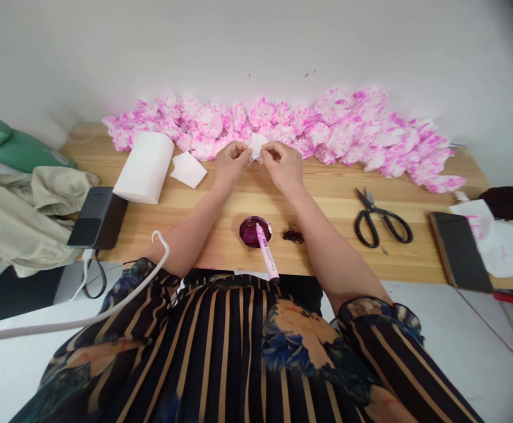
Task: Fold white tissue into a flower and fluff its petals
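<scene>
Well, starting at the left of the desk (333, 182): a black box (99, 217) with a cord, then a white roll (145, 167), then a loose bit of white paper (188, 170) lying flat. Next, the left hand (232, 166), pinching the left edge of a small crinkly white paper (257, 145), just in front of a long puffy pink-and-white heap (357, 129). Probably very light, soft and thin, not slippery, but easy to rip; best held at the edges with fingertips only, no hard tugging. Nearer the body, a little purple dish (248, 236) with a pink pen (267, 255) leaning on it. Then the right hand (282, 167), thumb and finger closed on the paper's right edge. Both arms stretched forward and slanting in, hands close together, fingers curled. Hard to tell: folds under the fingers. Farther right, dark bits (293, 233), black-handled scissors (377, 220) a little open, and a phone (461, 252).
</scene>
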`<state>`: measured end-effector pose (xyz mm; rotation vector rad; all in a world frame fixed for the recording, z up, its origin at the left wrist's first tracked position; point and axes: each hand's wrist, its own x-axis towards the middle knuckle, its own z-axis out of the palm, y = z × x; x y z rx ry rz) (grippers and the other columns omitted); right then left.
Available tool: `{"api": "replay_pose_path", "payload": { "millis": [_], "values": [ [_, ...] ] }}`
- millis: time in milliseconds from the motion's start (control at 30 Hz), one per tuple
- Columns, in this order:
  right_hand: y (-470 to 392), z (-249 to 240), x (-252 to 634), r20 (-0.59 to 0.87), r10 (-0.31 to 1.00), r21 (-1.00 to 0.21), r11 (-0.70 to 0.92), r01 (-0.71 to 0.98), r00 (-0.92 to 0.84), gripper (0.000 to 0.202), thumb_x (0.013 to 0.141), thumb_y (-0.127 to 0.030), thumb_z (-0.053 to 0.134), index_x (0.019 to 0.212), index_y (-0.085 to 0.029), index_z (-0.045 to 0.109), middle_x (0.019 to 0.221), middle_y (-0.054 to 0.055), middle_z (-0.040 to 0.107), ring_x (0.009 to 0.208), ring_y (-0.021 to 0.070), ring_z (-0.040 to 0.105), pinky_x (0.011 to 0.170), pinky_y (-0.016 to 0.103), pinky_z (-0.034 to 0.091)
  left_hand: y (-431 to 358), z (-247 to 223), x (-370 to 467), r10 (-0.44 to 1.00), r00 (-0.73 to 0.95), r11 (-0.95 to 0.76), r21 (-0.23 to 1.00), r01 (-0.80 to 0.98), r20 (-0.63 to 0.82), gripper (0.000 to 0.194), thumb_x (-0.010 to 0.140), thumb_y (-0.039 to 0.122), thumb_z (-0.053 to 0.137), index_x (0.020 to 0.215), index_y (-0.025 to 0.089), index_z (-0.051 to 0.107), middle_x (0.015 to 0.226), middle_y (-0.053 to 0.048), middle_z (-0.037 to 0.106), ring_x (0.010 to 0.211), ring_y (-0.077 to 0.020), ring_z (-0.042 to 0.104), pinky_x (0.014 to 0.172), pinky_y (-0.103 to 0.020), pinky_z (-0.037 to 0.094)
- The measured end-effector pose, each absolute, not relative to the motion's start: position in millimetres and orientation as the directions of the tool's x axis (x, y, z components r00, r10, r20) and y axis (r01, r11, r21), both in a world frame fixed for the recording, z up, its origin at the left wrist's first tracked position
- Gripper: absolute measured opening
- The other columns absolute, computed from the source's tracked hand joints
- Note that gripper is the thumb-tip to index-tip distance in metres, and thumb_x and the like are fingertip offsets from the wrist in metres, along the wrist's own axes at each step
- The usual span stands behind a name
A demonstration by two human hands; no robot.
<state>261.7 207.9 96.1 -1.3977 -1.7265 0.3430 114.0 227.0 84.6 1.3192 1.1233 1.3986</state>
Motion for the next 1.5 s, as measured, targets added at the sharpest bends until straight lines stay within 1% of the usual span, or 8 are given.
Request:
{"api": "replay_pose_path", "payload": {
  "millis": [167,367,567,733,1000,1100,1233,1500],
  "values": [
    [207.1,98.6,263.4,0.423,0.906,-0.726,0.331,0.603,0.012,0.021,0.093,-0.033,0.055,0.089,-0.022,0.072,0.086,0.001,0.074,0.077,0.0177,0.064,0.075,0.033,0.049,224.3,86.2,114.1,0.975,-0.046,-0.217,0.976,-0.018,0.216,0.020,0.085,0.006,0.063,0.070,0.018,0.056,0.061,0.006,0.057,0.056,-0.0068,0.053,0.059,-0.020,0.042],
    [205.2,100.5,263.9,0.493,0.869,-0.588,0.374,0.717,-0.049,0.019,0.095,-0.031,0.055,0.096,-0.023,0.072,0.092,0.003,0.075,0.084,0.0200,0.065,0.081,0.035,0.048,214.6,89.9,116.3,0.952,0.046,-0.306,0.949,0.077,0.304,0.020,0.087,0.012,0.064,0.071,0.018,0.055,0.062,0.005,0.058,0.060,-0.0084,0.056,0.062,-0.021,0.044],
    [204.6,99.8,262.6,0.499,0.865,-0.536,0.361,0.763,-0.059,0.022,0.096,-0.026,0.050,0.090,-0.024,0.071,0.088,0.004,0.075,0.083,0.0210,0.065,0.079,0.035,0.046,217.0,90.4,116.7,0.969,0.030,-0.245,0.969,0.033,0.244,0.013,0.089,0.014,0.064,0.081,0.020,0.056,0.071,0.003,0.062,0.066,-0.0094,0.060,0.066,-0.022,0.048],
    [200.9,102.4,259.9,0.493,0.864,-0.506,0.384,0.772,-0.107,0.021,0.095,-0.027,0.051,0.088,-0.024,0.070,0.087,0.004,0.074,0.084,0.0227,0.064,0.082,0.037,0.045,219.7,88.9,115.1,0.972,0.019,-0.236,0.971,0.038,0.236,0.012,0.088,0.015,0.064,0.081,0.020,0.056,0.073,0.002,0.063,0.068,-0.0099,0.061,0.066,-0.022,0.049],
    [206.2,97.1,261.6,0.443,0.896,-0.651,0.325,0.686,-0.004,0.020,0.093,-0.030,0.051,0.091,-0.023,0.069,0.088,0.002,0.074,0.080,0.0190,0.064,0.075,0.033,0.048,226.6,83.2,114.8,0.985,-0.032,-0.169,0.985,-0.023,0.168,0.014,0.086,0.011,0.062,0.076,0.019,0.057,0.067,0.004,0.060,0.060,-0.0079,0.055,0.060,-0.019,0.048],
    [205.5,98.7,262.4,0.437,0.899,-0.663,0.325,0.674,-0.004,0.019,0.093,-0.032,0.051,0.092,-0.023,0.068,0.089,0.002,0.074,0.079,0.0185,0.065,0.077,0.033,0.049,224.4,85.4,115.1,0.983,-0.012,-0.183,0.983,-0.016,0.183,0.014,0.086,0.010,0.062,0.076,0.019,0.057,0.068,0.004,0.060,0.061,-0.0073,0.056,0.060,-0.018,0.047],
    [202.2,102.0,262.6,0.480,0.875,-0.587,0.369,0.721,-0.057,0.020,0.095,-0.036,0.053,0.097,-0.024,0.069,0.091,0.003,0.075,0.083,0.0202,0.065,0.081,0.036,0.048,218.7,90.0,116.2,0.975,0.011,-0.222,0.975,0.008,0.222,0.014,0.085,0.011,0.063,0.075,0.018,0.057,0.069,0.003,0.062,0.065,-0.0075,0.058,0.064,-0.018,0.047],
    [200.6,101.3,261.3,0.509,0.856,-0.459,0.356,0.814,-0.087,0.023,0.097,-0.032,0.049,0.088,-0.025,0.069,0.080,0.005,0.072,0.081,0.0236,0.063,0.082,0.039,0.046,217.4,91.8,118.4,0.980,0.008,-0.197,0.980,0.011,0.197,0.014,0.085,0.011,0.064,0.078,0.020,0.054,0.067,0.004,0.059,0.062,-0.0081,0.056,0.060,-0.019,0.047]
  ]
}}
